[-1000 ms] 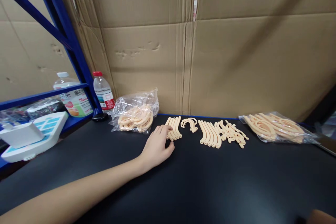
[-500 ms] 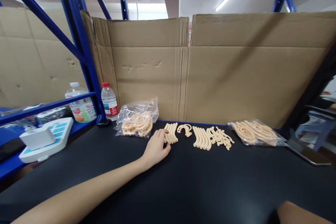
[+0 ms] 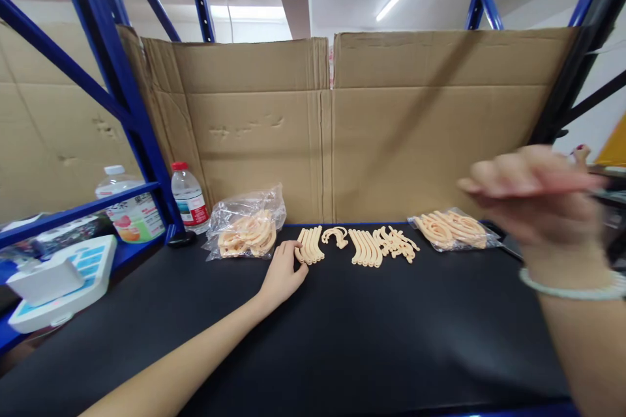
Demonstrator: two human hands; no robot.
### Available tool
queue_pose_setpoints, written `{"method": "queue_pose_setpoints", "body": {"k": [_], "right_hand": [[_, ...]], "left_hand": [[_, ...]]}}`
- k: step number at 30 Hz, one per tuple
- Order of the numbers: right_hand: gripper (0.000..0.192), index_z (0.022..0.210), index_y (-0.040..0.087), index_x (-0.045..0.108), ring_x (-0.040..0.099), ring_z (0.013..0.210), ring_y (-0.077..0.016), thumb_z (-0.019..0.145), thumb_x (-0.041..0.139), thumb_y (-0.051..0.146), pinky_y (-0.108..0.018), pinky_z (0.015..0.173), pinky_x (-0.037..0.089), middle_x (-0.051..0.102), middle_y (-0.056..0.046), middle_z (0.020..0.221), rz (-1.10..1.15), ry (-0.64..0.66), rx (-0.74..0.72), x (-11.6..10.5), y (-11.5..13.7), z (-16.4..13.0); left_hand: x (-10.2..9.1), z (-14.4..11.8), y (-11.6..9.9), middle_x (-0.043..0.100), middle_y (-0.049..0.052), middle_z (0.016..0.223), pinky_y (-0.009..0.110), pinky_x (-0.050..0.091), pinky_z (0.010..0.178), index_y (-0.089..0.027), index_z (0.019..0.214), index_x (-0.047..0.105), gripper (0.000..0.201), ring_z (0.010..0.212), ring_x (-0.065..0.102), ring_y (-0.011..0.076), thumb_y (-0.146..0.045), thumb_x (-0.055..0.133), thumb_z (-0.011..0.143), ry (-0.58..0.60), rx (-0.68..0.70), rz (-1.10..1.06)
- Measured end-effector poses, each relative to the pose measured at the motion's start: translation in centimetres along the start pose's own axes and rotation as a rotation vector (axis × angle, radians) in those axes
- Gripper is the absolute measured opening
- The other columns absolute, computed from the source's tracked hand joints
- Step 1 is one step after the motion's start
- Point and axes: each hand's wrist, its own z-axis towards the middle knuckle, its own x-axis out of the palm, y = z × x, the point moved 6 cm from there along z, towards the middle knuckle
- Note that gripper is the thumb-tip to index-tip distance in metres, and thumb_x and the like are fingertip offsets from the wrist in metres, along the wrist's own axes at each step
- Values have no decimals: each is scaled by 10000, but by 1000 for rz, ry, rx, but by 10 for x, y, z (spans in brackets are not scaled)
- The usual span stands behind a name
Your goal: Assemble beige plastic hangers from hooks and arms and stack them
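On the black table, my left hand (image 3: 284, 267) rests at the left side of a row of curved beige plastic-looking pieces (image 3: 310, 245). Its fingers are bent and the thumb stands apart from them; the fingertips seem to touch the leftmost piece, partly covering it. My right hand (image 3: 540, 202), wearing a pale bracelet (image 3: 572, 285), is raised over the right side and smeared by motion, so its grip is unclear. Right of the first row lie a few hook-shaped pieces (image 3: 335, 234), a second row of curved pieces (image 3: 366, 248) and a loose pile of small pieces (image 3: 396, 243).
A clear bag of beige pieces (image 3: 248, 232) sits at the back left, another flat bag (image 3: 452, 229) at the back right. Cardboard (image 3: 254, 143) walls the back. A red-capped bottle (image 3: 190, 199) and a white device with blue keys (image 3: 90, 273) stand left, by blue rack posts.
My right hand has risen from the lower right edge into view. The camera view has swung to the right. My left hand stays by the first row.
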Motion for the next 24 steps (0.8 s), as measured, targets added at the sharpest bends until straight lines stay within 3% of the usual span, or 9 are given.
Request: {"method": "queue_pose_setpoints", "body": {"k": [2,5,7,8,10,14,17,20,24], "right_hand": [[349,645,240,555,599,722,-187,799,659,535,-373,738,516,590,-20,671,-15,31,83,22,-38,-6],[404,758,210,662,629,943,-256,912,449,517,-462,894,482,688,-97,908,-484,264,217,56,-110,-36],[425,1024,205,680,493,1226,-302,945,351,462,-519,1022,385,655,-119,1156,-807,486,195,71,-148,-64],[452,1216,191,603,391,1321,-313,948,340,444,-540,1054,344,546,-124,1336,-918,578,219,74,-164,-78],[515,1401,204,434,277,1388,-310,966,289,438,-560,1072,312,379,-95,1480,-1034,677,312,72,-186,-99],[533,1431,208,399,275,1393,-280,988,226,449,-517,1123,261,361,-71,1489,-1026,750,294,67,-194,-108],[552,1414,149,427,284,1389,-280,991,214,431,-492,1149,224,387,-96,1472,-1042,755,272,57,-199,-100],[553,1438,185,386,224,1408,-299,988,217,459,-544,1130,228,326,-73,1506,-1106,706,343,47,-203,-94],[561,1485,184,274,165,1426,-275,985,272,439,-542,1142,203,280,-80,1526,-1122,576,262,71,-177,-91]], "left_hand": [[-1,-2,0,581,90,1025,459,446,944,-174,1017,511,318,1028,558,270,-151,509,700,18,-3,-21],[-3,-4,-1,576,90,1049,459,428,976,-179,1038,503,331,1059,550,265,-155,503,708,42,-10,-46],[-5,-5,-2,576,96,1058,462,424,984,-178,1040,500,325,1070,547,267,-161,499,715,55,-15,-56],[-5,-5,-3,578,97,1057,464,424,985,-178,1039,501,323,1070,548,268,-165,500,716,62,-17,-62],[-6,-5,-3,583,96,1058,470,425,983,-182,1041,504,324,1069,549,271,-177,504,717,79,-21,-75],[-6,-6,-4,578,110,1093,475,418,990,-171,1064,500,335,1093,540,282,-203,500,730,120,-38,-84],[-5,-6,-4,567,123,1118,476,405,1009,-162,1082,488,344,1111,531,286,-217,500,743,150,-50,-82],[-4,-6,-5,567,121,1125,480,412,1006,-167,1088,485,341,1109,536,286,-224,501,752,162,-42,-80],[-3,-8,-7,573,122,1172,476,420,1011,-177,1133,491,363,1149,528,283,-222,503,774,158,10,-59]]}}
